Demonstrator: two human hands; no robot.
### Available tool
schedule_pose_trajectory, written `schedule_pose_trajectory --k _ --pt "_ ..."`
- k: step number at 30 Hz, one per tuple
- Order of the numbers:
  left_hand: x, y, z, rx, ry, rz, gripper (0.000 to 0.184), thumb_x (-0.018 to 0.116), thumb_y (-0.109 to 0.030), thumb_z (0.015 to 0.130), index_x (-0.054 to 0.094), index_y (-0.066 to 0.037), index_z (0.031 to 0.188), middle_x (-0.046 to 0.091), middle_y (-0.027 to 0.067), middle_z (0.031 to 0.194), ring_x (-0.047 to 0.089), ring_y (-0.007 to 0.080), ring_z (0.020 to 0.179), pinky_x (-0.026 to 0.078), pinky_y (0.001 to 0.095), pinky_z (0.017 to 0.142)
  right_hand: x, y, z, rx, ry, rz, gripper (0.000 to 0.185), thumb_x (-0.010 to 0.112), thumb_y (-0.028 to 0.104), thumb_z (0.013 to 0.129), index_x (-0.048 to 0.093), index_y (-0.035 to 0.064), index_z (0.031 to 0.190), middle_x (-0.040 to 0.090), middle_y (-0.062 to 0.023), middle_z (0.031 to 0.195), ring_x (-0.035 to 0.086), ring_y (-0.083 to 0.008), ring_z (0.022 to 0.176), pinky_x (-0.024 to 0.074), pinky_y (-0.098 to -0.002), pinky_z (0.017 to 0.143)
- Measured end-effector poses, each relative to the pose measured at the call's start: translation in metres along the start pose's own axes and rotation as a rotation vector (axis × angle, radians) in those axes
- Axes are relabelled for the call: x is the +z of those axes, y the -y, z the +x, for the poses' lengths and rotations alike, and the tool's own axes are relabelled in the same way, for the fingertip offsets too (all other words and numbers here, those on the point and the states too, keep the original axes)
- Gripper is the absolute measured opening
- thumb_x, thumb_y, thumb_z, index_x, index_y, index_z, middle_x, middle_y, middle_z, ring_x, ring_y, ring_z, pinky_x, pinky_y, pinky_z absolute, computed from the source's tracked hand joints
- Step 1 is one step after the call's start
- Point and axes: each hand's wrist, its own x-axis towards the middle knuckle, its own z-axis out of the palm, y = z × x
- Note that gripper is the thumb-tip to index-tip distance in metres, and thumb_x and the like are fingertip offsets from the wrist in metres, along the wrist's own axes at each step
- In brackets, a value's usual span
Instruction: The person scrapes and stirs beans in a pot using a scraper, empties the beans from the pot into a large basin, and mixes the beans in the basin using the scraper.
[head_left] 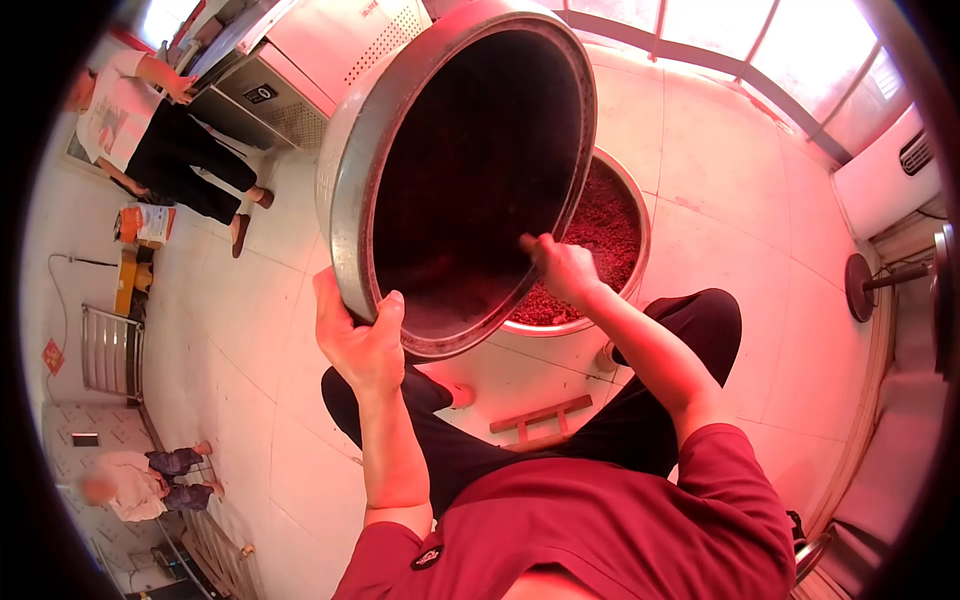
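A large round metal pot point(345, 215), dark inside, is tilted on its side, its mouth facing right and toward me. My left hand point(362, 335) grips its lower left rim, with the thumb over the edge. At the lower right of the pot's mouth, my right hand point(566, 270) is closed around a small object, partly blurred, that I cannot make out. Below and behind the pot, a wide metal basin point(645, 230) stands on the floor, holding dark red granular material point(600, 225). The pot hides the basin's left part.
One person point(150, 130) stands at upper left beside a metal cabinet point(300, 60); another person point(140, 485) sits at lower left. A wooden stool point(540, 415) is between my legs. A round-based stand point(858, 288) is at right, below a white appliance point(890, 175).
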Motion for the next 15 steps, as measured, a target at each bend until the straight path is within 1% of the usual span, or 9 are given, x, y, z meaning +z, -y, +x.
schedule_pose_trajectory --k 1,2,5,6,7,9,10,13,15 --pt "0.0 -0.001 0.0 0.006 -0.005 0.018 0.03 0.059 0.003 0.061 0.053 0.002 0.091 0.044 0.0043 0.08 0.044 0.0154 0.071 0.037 0.0231 0.067 0.0 -0.006 0.003 0.12 -0.035 0.004 0.021 0.049 0.021 0.085 0.049 0.0049 0.098 0.061 -0.0169 0.065 0.061 -0.0341 0.06 0.0472 -0.0454 0.053" --pt "-0.001 0.001 0.001 0.025 0.0 0.029 0.03 0.059 0.003 0.061 0.053 0.002 0.091 0.044 0.0046 0.08 0.044 0.0157 0.071 0.037 0.0232 0.067 -0.006 -0.007 0.0 0.089 -0.041 -0.016 0.019 0.047 0.019 0.085 0.049 0.005 0.098 0.06 -0.0173 0.064 0.061 -0.0336 0.061 0.0474 -0.0464 0.053" --pt "-0.002 0.006 0.001 0.05 0.026 0.06 0.029 0.059 0.002 0.061 0.053 0.002 0.09 0.045 0.0054 0.081 0.045 0.0165 0.071 0.038 0.0238 0.067 0.001 0.009 -0.021 -0.275 0.058 0.18 0.025 0.047 0.018 0.084 0.049 0.0075 0.107 0.059 -0.0161 0.069 0.061 -0.0337 0.062 0.0472 -0.0463 0.053" --pt "0.0 0.007 0.001 0.042 0.033 0.068 0.029 0.059 0.002 0.061 0.053 0.002 0.09 0.045 0.0056 0.081 0.045 0.0168 0.071 0.038 0.024 0.067 0.005 0.015 -0.023 -0.392 0.16 0.027 0.035 0.046 0.017 0.084 0.047 0.0124 0.119 0.058 -0.0139 0.077 0.06 -0.0338 0.061 0.0474 -0.0444 0.052" --pt "0.002 0.007 0.0 0.032 0.041 0.08 0.029 0.059 0.002 0.061 0.053 0.002 0.09 0.045 0.0057 0.081 0.046 0.0171 0.072 0.038 0.0242 0.067 0.014 0.015 -0.023 -0.296 0.271 -0.054 0.034 0.045 0.018 0.084 0.049 0.0127 0.118 0.058 -0.0127 0.078 0.06 -0.0331 0.061 0.047 -0.0442 0.051" --pt "0.003 0.006 0.0 0.047 0.038 0.096 0.028 0.059 0.002 0.061 0.053 0.002 0.089 0.045 0.0062 0.081 0.046 0.0178 0.071 0.038 0.0247 0.067 0.0 0.021 -0.02 -0.201 0.122 -0.044 0.021 0.044 0.022 0.087 0.051 0.007 0.099 0.06 -0.0151 0.069 0.061 -0.0321 0.06 0.0469 -0.0441 0.049" --pt "0.002 0.005 0.0 0.054 0.033 0.107 0.028 0.059 0.002 0.061 0.052 0.002 0.088 0.045 0.0065 0.081 0.046 0.0181 0.071 0.038 0.025 0.067 0.013 0.005 -0.008 -0.019 0.02 -0.011 0.022 0.043 0.026 0.09 0.049 0.0049 0.087 0.06 -0.0157 0.062 0.061 -0.0312 0.058 0.0471 -0.0436 0.047" --pt "0.001 0.002 -0.001 0.032 0.038 0.094 0.027 0.059 0.003 0.061 0.052 0.002 0.087 0.045 0.0075 0.081 0.046 0.0195 0.072 0.039 0.0256 0.067 0.0 0.008 -0.002 0.051 -0.029 0.015 0.024 0.043 0.028 0.091 0.049 0.0048 0.087 0.06 -0.0148 0.062 0.061 -0.0317 0.057 0.0467 -0.0435 0.048" --pt "0.001 0.005 0.0 0.062 0.054 0.115 0.028 0.059 0.003 0.06 0.052 0.003 0.087 0.046 0.0079 0.081 0.046 0.0202 0.072 0.039 0.0259 0.067 0.017 0.016 -0.01 -0.144 0.037 0.089 0.023 0.044 0.028 0.089 0.048 0.0056 0.09 0.06 -0.0154 0.063 0.061 -0.0326 0.058 0.0462 -0.0444 0.05"
